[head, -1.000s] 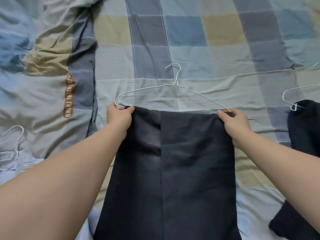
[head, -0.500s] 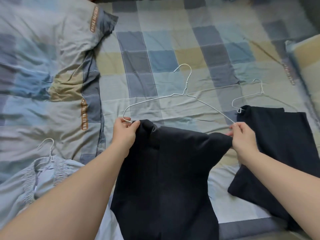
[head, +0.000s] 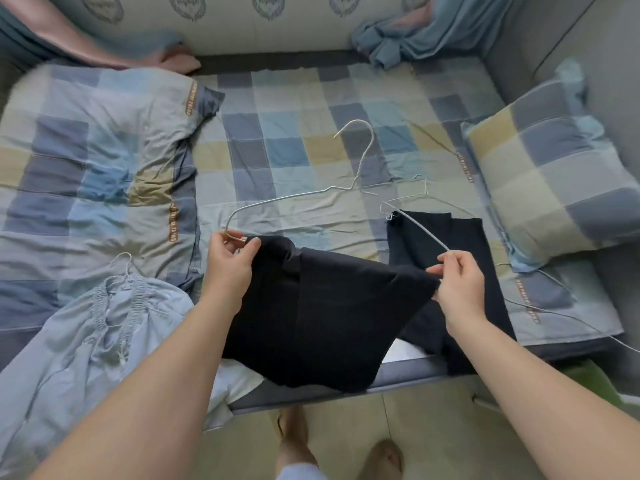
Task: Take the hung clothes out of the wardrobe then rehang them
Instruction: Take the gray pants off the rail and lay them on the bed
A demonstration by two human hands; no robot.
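The left grip [head: 228,268] pinches one end of a thin white wire hanger [head: 360,166] and a corner of the smooth black garment [head: 322,306]. The right grip [head: 459,289] pinches the opposite corner, seemingly with the wire too. The cloth hangs over the near edge of the checked bed [head: 294,109], both forearms outstretched. Three hangers lie in view, with two dark garments and one pale-blue smocked top [head: 86,323].

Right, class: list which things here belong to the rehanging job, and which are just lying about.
Job: wire hanger and black garment, held by left hand and right hand; second black garment; light blue top.
Lying about: checked pillow, blue curtain.
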